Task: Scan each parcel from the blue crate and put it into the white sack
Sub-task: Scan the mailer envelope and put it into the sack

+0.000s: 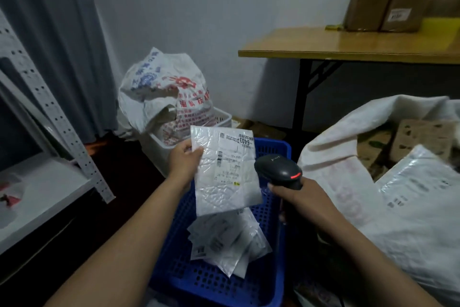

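One parcel [224,169], pinched in the left hand [185,164], hangs label-up over the blue crate [273,143] as the right hand [296,197] grips a red-lit scanner [278,169] beside it. Scanning looks underway; next, a carry rightward into the open white sack [336,157].

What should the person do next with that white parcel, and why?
Probably swing the scanner onto the label's barcode: the left hand holds the parcel label showing above the blue crate, while the right hand grips the scanner just beside it, red light lit.
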